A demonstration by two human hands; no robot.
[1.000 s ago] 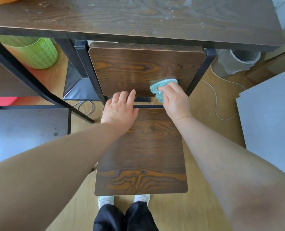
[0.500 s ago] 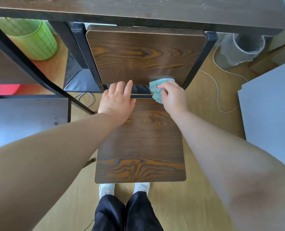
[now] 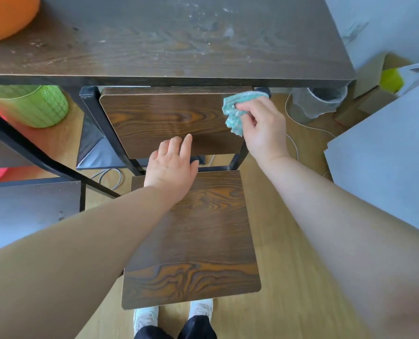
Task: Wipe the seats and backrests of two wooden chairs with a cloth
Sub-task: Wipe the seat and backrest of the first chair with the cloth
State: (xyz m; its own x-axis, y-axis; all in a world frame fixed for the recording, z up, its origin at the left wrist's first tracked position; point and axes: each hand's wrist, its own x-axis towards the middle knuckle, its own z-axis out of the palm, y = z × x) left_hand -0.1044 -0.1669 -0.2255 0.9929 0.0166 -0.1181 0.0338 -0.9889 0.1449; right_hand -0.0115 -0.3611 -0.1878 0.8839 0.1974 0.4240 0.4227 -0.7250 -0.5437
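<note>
The right hand (image 3: 262,128) pinches a bunched teal cloth (image 3: 235,113) at the backrest's (image 3: 169,121) far right corner, the left hand (image 3: 171,170) lies spread at the seat's (image 3: 198,241) far edge, and a clear-lined bin (image 3: 318,101) stands under the desk (image 3: 154,45), contents unseen.

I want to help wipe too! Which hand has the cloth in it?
The right hand holds the green cloth, bunched at the top right corner of the chair's backrest. The left hand is empty, lying flat near the seat's back edge.

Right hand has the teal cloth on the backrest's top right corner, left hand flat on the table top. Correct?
Not quite. The left hand rests at the rear edge of the chair seat, not on the table. The right hand does hold the teal cloth at the backrest top right corner, per the head view.
</note>
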